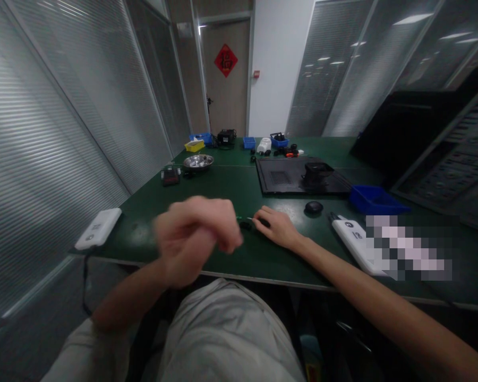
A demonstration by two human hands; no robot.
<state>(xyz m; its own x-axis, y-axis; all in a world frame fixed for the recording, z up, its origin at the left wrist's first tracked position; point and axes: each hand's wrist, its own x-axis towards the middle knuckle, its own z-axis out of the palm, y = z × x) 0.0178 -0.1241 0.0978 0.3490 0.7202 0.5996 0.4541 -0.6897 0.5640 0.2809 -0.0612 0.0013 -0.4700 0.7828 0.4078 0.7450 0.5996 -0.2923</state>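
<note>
My left hand [197,233] is raised over the table's front edge, blurred by motion. Its fingers are curled in, and whether anything is inside them is hidden. Resting on the green table [223,188], my right hand [276,225] has its thumb and fingers drawn together at the tips. A thin pale piece with a green end [241,217] points left from those fingertips; its kind is too small to make out. Just below it lies a small dark object [245,225], close to both hands.
A black mouse [314,207], a white power bank [356,241] and a blue tray [376,200] are to the right. Behind lies a black monitor panel [279,178]. A metal bowl [198,162] stands back left; another white power bank [99,228] sits at the left corner.
</note>
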